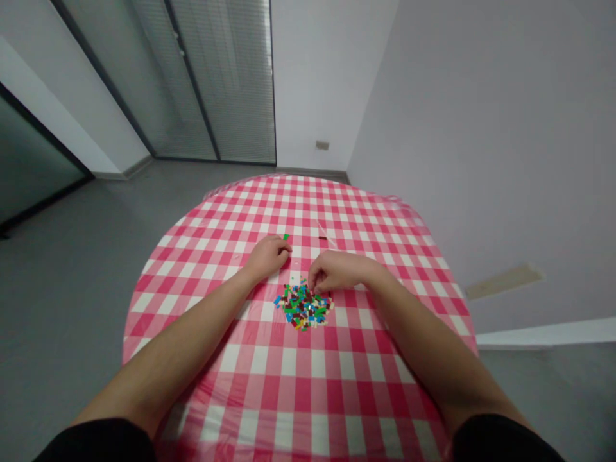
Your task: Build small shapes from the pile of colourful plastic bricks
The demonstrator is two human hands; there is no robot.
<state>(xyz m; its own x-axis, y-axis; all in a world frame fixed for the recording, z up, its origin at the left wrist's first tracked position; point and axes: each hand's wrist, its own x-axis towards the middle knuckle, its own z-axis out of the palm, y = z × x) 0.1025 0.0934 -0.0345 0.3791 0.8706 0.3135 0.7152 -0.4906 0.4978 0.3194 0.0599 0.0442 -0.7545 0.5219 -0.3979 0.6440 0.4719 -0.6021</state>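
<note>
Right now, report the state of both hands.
Left hand: fingers curled beside a green piece; grip cannot be told.
Right hand: fingertips down at the pile's far edge; grip cannot be told.

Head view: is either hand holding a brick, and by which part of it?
Can't tell. The right hand is at the pile, the left hand near a green brick; anything pinched is hidden or too small.

No text, label, brand, number or sign can be read anywhere in view, on the table or on the walls and glass around it.
</note>
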